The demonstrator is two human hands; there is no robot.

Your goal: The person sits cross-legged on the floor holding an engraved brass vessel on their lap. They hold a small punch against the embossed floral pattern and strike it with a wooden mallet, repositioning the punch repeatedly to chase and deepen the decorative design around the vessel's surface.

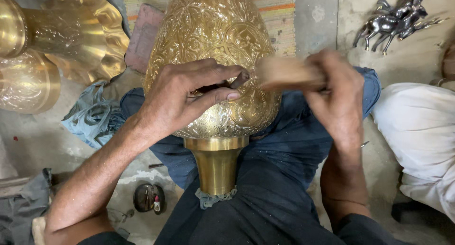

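Brass pieces: big shiny gold-coloured brass shapes with wavy edges (71, 41) lie on the floor at the far left.
Blue rag: a crumpled light blue cloth (92, 114) lies on the floor just beside the person's knee.
Small dark thing: a round black object (149, 197) sits on the floor low down, near the left arm.
Left hand: the left hand (187, 95) lies on the front of the vase, fingers bent, with the thumb and fingertips pinching a small dark tool (239, 80) against the metal.
Vase: a large egg-shaped gold brass vase with carved leaf patterns (213, 31) lies in the middle, on the person's lap, its smooth plain neck (216, 167) pointing toward the person and resting on the dark blue trousers (284, 145).
Wooden block: a blurred tan wooden mallet (289, 74) is touching or almost touching the small dark tool, right beside the vase.
Right hand: the right hand (339, 93) is closed tight around the mallet handle.
Horse: a shiny silver metal horse figure (395, 20) stands on the floor at the top right.
White cloth: a white cloth bundle (419, 131) fills the right edge.
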